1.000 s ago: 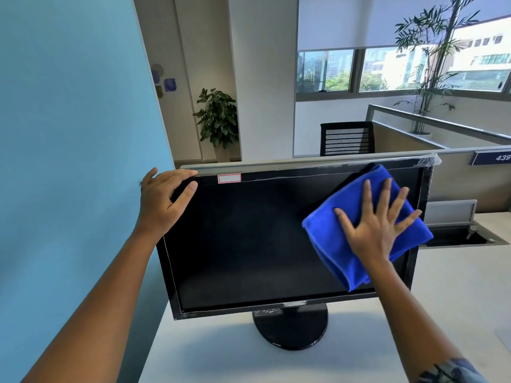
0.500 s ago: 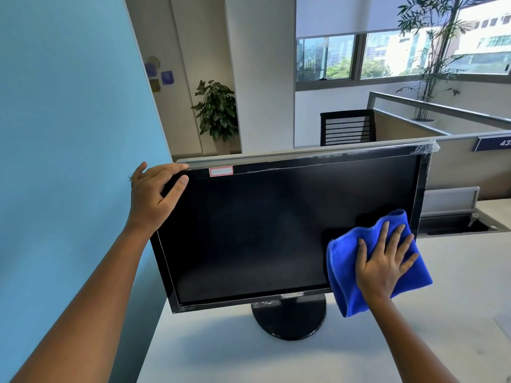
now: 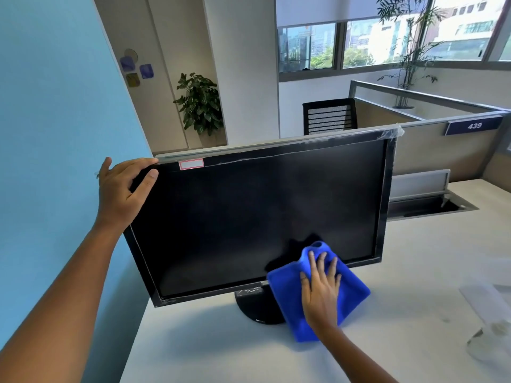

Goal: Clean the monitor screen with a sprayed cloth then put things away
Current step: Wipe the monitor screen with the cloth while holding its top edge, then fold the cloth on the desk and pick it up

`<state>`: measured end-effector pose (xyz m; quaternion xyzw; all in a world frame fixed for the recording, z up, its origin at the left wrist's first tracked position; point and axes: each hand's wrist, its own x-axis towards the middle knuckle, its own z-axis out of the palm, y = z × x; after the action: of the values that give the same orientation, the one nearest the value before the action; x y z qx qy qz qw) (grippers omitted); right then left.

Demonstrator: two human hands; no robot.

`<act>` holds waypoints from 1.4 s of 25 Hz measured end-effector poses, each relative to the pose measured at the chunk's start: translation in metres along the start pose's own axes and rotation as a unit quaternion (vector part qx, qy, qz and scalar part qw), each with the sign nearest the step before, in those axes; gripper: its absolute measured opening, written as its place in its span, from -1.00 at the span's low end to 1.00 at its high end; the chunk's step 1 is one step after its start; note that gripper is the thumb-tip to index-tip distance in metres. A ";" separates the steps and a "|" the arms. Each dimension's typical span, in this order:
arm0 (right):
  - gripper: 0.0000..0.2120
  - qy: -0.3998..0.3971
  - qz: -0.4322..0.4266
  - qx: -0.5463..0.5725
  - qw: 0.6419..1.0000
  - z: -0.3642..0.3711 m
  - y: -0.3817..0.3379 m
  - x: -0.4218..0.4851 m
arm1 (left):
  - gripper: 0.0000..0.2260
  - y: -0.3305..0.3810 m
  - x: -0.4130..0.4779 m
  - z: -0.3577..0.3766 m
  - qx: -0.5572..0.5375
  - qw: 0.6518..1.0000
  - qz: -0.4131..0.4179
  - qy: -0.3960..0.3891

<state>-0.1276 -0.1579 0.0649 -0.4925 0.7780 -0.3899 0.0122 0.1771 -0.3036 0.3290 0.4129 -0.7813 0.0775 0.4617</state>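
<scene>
Right hand (image 3: 320, 288) has slid the cloth (image 3: 287, 288) leftward under flat, spread fingers; left hand (image 3: 121, 192) grips the monitor (image 3: 249, 217) corner.

The monitor (image 3: 260, 217) stands on the counter (image 3: 414, 272), just right of a wall panel (image 3: 49, 134). The left hand (image 3: 121, 192) grips its upper left corner. The right hand (image 3: 320, 288) presses a cloth (image 3: 287, 288) over its lower edge, in front of the stand (image 3: 254, 305). Behind it runs a partition (image 3: 431, 145), with a chair (image 3: 329, 116) beyond.
</scene>
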 end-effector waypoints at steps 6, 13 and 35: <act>-0.61 -0.166 -0.012 0.263 0.950 -0.020 -0.017 -0.038 | -0.67 0.002 0.000 0.000 -0.005 1.000 0.002 0.001; -0.57 -0.214 0.284 0.554 0.753 -0.126 0.037 -0.050 | -0.66 0.004 -0.002 -0.002 -0.037 0.999 -0.016 -0.016; -0.41 -0.277 -0.188 -0.281 0.900 -0.104 0.136 -0.113 | -0.44 0.182 -0.138 0.108 -0.088 0.994 -0.019 -0.055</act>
<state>-0.2141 0.0201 0.0116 -0.7007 0.7133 0.0015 0.0145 0.0077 -0.1604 0.2073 0.3893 -0.8013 -0.0235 0.4537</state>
